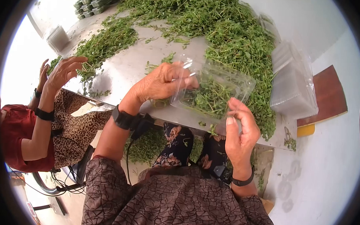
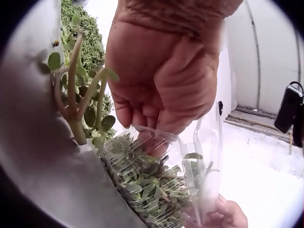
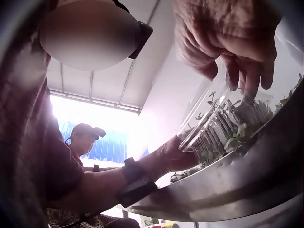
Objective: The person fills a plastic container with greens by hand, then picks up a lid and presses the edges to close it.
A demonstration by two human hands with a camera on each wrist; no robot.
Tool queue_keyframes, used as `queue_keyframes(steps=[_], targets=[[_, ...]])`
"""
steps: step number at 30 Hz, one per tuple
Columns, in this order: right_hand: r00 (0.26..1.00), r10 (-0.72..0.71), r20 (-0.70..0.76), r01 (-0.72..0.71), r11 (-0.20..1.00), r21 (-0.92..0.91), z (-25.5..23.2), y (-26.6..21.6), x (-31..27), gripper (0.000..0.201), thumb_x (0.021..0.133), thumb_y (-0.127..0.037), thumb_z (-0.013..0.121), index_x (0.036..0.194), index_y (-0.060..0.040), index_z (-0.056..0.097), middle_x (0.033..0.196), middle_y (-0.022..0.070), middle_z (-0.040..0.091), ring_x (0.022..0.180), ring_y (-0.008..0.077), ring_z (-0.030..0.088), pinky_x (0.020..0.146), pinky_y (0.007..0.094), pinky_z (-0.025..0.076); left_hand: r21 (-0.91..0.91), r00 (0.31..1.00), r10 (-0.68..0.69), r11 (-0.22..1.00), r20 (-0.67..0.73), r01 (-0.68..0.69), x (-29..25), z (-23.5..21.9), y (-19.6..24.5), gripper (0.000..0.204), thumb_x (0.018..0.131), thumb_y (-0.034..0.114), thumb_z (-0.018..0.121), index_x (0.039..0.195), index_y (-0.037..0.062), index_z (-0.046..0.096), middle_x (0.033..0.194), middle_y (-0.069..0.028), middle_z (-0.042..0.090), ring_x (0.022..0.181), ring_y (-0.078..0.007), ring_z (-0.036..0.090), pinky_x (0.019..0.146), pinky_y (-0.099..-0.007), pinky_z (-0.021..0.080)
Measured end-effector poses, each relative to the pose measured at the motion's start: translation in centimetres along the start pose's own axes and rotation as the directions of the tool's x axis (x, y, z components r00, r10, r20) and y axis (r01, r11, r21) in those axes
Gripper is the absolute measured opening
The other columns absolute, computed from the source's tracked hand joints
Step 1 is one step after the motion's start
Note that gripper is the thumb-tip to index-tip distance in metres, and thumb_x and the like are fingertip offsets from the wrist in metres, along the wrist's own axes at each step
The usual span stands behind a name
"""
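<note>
A clear hinged plastic clamshell box, tilted over the table's near edge, has leafy green sprigs inside. My left hand grips its left side; in the left wrist view, that hand's fingers reach over the rim to the greens. At the right side, my right hand holds the box edge between thumb and fingers. The right wrist view shows the right hand from below, its fingertips at the plastic wall. Close to the left wrist camera stands a thick-stemmed sprig at the metal table edge.
A large heap of greens covers the metal table's far and right parts. Nested clear boxes stand at right; filled boxes are stacked far left. Another person's hand is over greens at left. A cable hangs from my left wrist.
</note>
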State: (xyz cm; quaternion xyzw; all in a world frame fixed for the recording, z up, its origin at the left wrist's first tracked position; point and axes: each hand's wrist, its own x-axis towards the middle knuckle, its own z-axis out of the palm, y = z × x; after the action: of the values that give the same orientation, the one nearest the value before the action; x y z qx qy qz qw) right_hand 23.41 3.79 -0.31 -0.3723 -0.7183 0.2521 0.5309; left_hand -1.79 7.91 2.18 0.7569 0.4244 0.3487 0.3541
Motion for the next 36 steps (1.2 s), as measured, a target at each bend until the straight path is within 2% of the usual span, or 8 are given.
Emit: queue_keyframes(steps=[6, 8, 11, 19, 21, 25, 28, 36], targets=[[1.0, -0.012, -0.01, 0.012, 0.999, 0.03, 0.3, 1.1, 0.1, 0.011, 0.082, -0.001, 0.054, 0.09, 0.0064, 0.054, 0.116, 0.0241, 0.057, 0.099, 0.0304, 0.064, 0.085, 0.0386, 0.049, -0.031, 0.991, 0.04, 0.999, -0.13, -0.044, -0.7, 0.7, 0.0, 0.047, 0.098, 0.04, 0.037, 0.112, 0.0047, 0.064, 0.095, -0.012, 0.068, 0.089, -0.0233, 0.062, 0.088, -0.0364, 0.046], [1.0, 0.001, -0.012, -0.001, 1.0, 0.015, 0.3, 1.1, 0.1, 0.011, 0.082, -0.001, 0.054, 0.09, 0.0064, 0.054, 0.117, 0.0241, 0.056, 0.098, 0.0301, 0.064, 0.085, 0.0382, 0.049, -0.319, 0.969, -0.025, 0.946, -0.247, -0.057, -0.6, 1.6, -1.1, 0.058, 0.098, 0.05, 0.029, 0.121, 0.0051, 0.059, 0.095, -0.0079, 0.069, 0.087, -0.0203, 0.062, 0.085, -0.0477, 0.043], [0.997, 0.056, -0.055, -0.053, 0.998, 0.045, 0.8, 0.8, 0.1, 0.011, 0.082, -0.001, 0.053, 0.09, 0.0064, 0.055, 0.121, 0.024, 0.054, 0.1, 0.0304, 0.063, 0.086, 0.0381, 0.049, 0.0, 0.971, -0.161, 0.986, -0.176, 0.164, -0.5, 1.2, 0.4, 0.059, 0.098, 0.048, 0.033, 0.123, 0.0002, 0.058, 0.091, -0.009, 0.069, 0.084, -0.0175, 0.062, 0.082, -0.0405, 0.045], [0.986, 0.091, -0.139, -0.099, 0.994, -0.047, 1.0, 1.4, -0.1, 0.013, 0.082, -0.004, 0.055, 0.088, 0.0068, 0.059, 0.129, 0.0247, 0.048, 0.115, 0.0323, 0.053, 0.096, 0.0403, 0.042, -0.315, 0.931, -0.213, 0.942, -0.295, 0.116, 0.1, 2.5, -0.3, 0.041, 0.095, 0.032, 0.055, 0.118, -0.0017, 0.061, 0.082, -0.0027, 0.061, 0.084, -0.0108, 0.057, 0.073, -0.0266, 0.044], [0.958, 0.278, -0.076, -0.268, 0.956, 0.118, 0.8, 1.4, -0.2, 0.018, 0.083, -0.005, 0.057, 0.096, 0.0078, 0.058, 0.13, 0.0237, 0.049, 0.113, 0.0285, 0.055, 0.094, 0.037, 0.043, -0.046, 0.896, -0.205, 0.978, -0.395, 0.203, -0.1, 2.6, -0.2, 0.043, 0.094, 0.031, 0.056, 0.121, -0.0029, 0.058, 0.091, -0.0051, 0.061, 0.089, -0.0106, 0.055, 0.076, -0.0262, 0.044], [0.901, 0.433, -0.026, -0.405, 0.86, 0.311, 0.8, 0.6, 0.1, 0.035, 0.084, -0.003, 0.057, 0.117, 0.0068, 0.051, 0.123, 0.0179, 0.054, 0.097, 0.0175, 0.059, 0.084, 0.0295, 0.047, -0.232, 0.858, -0.302, 0.947, -0.416, 0.221, 0.1, 3.4, 0.7, 0.042, 0.094, 0.026, 0.056, 0.124, -0.0037, 0.054, 0.097, -0.0061, 0.061, 0.089, -0.0104, 0.053, 0.078, -0.0258, 0.043], [0.917, 0.398, -0.015, -0.373, 0.871, 0.32, 0.6, 0.8, -0.1, 0.034, 0.082, -0.001, 0.058, 0.115, 0.0059, 0.052, 0.118, 0.0152, 0.056, 0.092, 0.0157, 0.058, 0.079, 0.0295, 0.048, -0.439, 0.888, -0.369, 0.87, -0.276, 0.225, -0.1, 3.1, 0.2, 0.043, 0.092, 0.021, 0.056, 0.127, -0.0036, 0.051, 0.101, -0.0063, 0.061, 0.088, -0.0111, 0.053, 0.078, -0.0256, 0.043], [0.983, 0.172, -0.062, -0.148, 0.949, 0.28, -0.4, 0.4, -1.7, 0.034, 0.082, -0.002, 0.065, 0.113, 0.0044, 0.053, 0.113, 0.0136, 0.059, 0.089, 0.0143, 0.059, 0.075, 0.0289, 0.05, -0.427, 0.892, -0.148, 0.902, -0.428, -0.055, -3.8, 4.6, 2.4, 0.045, 0.084, 0.006, 0.06, 0.127, -0.0032, 0.05, 0.102, -0.0044, 0.052, 0.09, -0.0108, 0.05, 0.082, -0.0255, 0.042]])
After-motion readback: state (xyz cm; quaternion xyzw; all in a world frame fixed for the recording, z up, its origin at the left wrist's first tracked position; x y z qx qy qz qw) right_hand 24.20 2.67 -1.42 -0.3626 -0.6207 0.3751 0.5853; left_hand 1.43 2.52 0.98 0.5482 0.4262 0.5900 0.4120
